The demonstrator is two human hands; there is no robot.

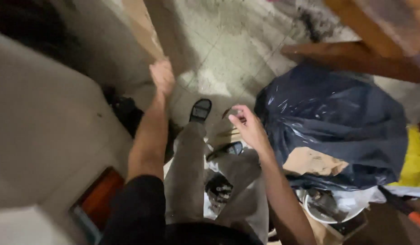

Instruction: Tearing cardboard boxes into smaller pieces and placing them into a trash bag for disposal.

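Observation:
My left hand (162,77) reaches forward and grips the lower end of a long brown wooden board (139,27) that leans up and away toward the top of the view. My right hand (246,127) hovers lower, fingers loosely curled, with a small dark curved piece (226,112) at its fingertips; whether it is held I cannot tell. Below are my legs in grey trousers (187,168) and a dark sandal (201,110) on the stained tiled floor (228,50).
A large dark blue plastic bag (337,122) bulges at the right with a brown cardboard scrap on it. Wooden furniture legs (355,56) cross the upper right. A pale wall surface (42,127) fills the left. A white bowl with debris (328,208) and a yellow bag (416,159) lie at the lower right.

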